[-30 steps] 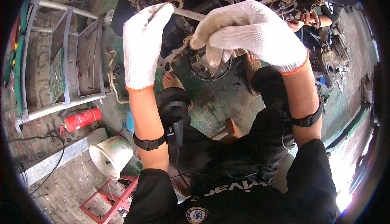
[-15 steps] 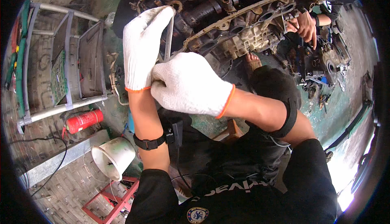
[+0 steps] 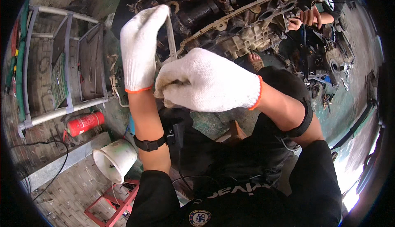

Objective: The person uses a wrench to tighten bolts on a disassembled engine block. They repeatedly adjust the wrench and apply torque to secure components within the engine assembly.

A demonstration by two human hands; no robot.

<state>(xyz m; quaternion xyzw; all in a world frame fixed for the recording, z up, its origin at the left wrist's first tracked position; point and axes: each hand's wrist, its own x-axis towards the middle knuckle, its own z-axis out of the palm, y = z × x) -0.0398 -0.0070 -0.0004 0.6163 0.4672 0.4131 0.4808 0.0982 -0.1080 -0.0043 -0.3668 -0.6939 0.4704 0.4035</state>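
Fingers of the left hand pinch the upper end of a slim metal tool; its lower end meets the curled fingers of the right hand, grasp undeterminable. Engine lies beyond both hands' fingers.

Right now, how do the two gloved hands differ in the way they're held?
The left hand points up the picture toward the engine, while the right hand lies crosswise, pointing left. The left's fingers are drawn together at the slim metal tool's upper end; the right's are curled, near its lower visible end. Both wear white knit gloves with orange cuffs.
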